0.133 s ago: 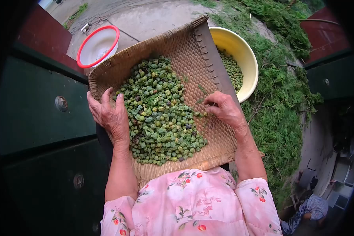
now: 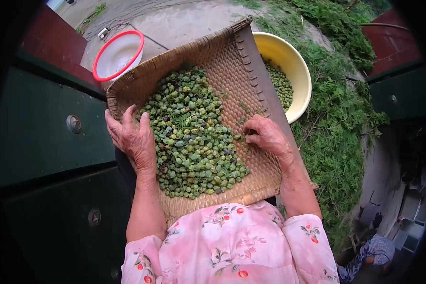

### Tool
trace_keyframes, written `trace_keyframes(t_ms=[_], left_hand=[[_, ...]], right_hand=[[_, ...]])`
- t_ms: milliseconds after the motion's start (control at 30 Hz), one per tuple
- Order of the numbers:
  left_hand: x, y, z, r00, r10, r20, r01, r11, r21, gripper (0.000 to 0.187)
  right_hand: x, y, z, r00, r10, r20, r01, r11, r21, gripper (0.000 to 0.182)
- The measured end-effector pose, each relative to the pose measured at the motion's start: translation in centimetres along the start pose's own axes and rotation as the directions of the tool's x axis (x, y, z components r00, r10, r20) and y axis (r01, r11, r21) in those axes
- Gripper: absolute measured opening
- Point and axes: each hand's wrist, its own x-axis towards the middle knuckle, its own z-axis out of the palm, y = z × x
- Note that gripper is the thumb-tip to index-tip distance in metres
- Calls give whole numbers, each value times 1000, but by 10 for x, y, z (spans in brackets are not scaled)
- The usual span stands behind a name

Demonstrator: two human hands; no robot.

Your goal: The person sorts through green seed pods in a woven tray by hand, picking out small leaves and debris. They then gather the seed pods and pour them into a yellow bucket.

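Observation:
A woven winnowing basket [image 2: 225, 80] lies tilted across my lap, with a heap of small green cones [image 2: 194, 146] in its left and middle part. A feathery green sprig [image 2: 187, 120] lies on top of the heap. At the basket's left side, my left hand [image 2: 133, 137] rests against the rim with fingers spread beside the cones. Over the bare weave to the right of the heap is my right hand [image 2: 266, 136], its thumb and fingers bent together near loose green bits. What they pinch, if anything, is too small to make out.
A yellow basin [image 2: 299, 85] with more green cones stands beyond the basket's right edge. Behind the left rim is a white basin with a red rim [image 2: 141, 45]. Cut green branches [image 2: 331, 123] cover the ground at right. Dark green door panels [image 2: 42, 128] stand close at left.
My right hand has shifted slightly, its fingers now curled a little differently over the weave. The left hand and the heap look the same.

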Motion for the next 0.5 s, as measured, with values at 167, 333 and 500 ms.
trace_keyframes(t_ms=[167, 333, 500], left_hand=[[-1, -1, 3, 1000, -5, -8, 6, 1000, 24, 29], [0, -1, 3, 1000, -4, -4, 4, 1000, 22, 29], [0, -1, 1, 1000, -3, -3, 4, 999, 37, 29]], right_hand=[[3, 5, -7, 997, 67, 45, -76, 964, 256, 22], [0, 3, 3, 997, -79, -15, 79, 997, -2, 21], [3, -2, -7, 998, 60, -15, -55, 968, 245, 24]])
